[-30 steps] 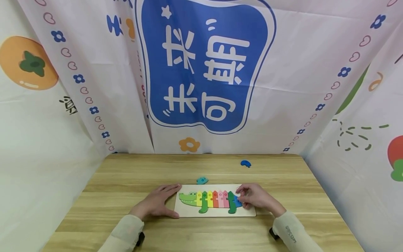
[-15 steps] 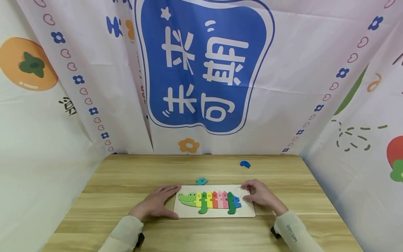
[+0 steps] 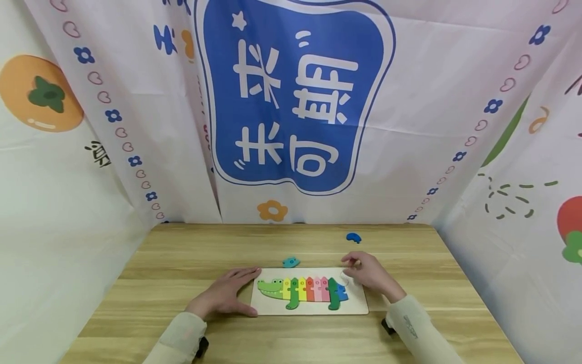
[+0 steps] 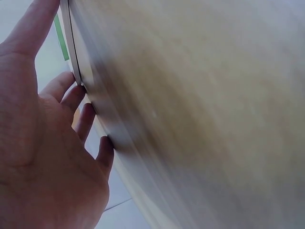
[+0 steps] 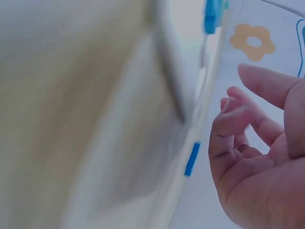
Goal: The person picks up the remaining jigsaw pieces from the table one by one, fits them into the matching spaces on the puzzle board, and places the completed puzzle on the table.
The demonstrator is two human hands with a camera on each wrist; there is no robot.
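A pale wooden puzzle board point(image 3: 273, 308) lies on the table, bearing a colourful crocodile point(image 3: 271, 287). Its striped body ends in a blue piece point(image 3: 341, 291) on the right, with bare outlined board beyond it. My left hand point(image 3: 226, 293) spans the board's left side, thumb and fingers spread and touching its edge and corners. My right hand point(image 3: 370, 273) hovers over the board's upper right corner with nothing in it, fingers loosely bent. Behind the board lie a teal puzzle piece point(image 3: 291, 262) and, farther off, a curved dark blue puzzle piece point(image 3: 353, 237), also visible in the right wrist view.
The wooden table point(image 3: 191, 253) ends at a white printed cloth wall point(image 3: 409, 167) behind. More cloth hangs on both sides. Bare tabletop surrounds the board and the two loose pieces.
My right hand first drew off the blue end piece to the right, then moved up and away toward the board's far edge. The left hand has kept its place.
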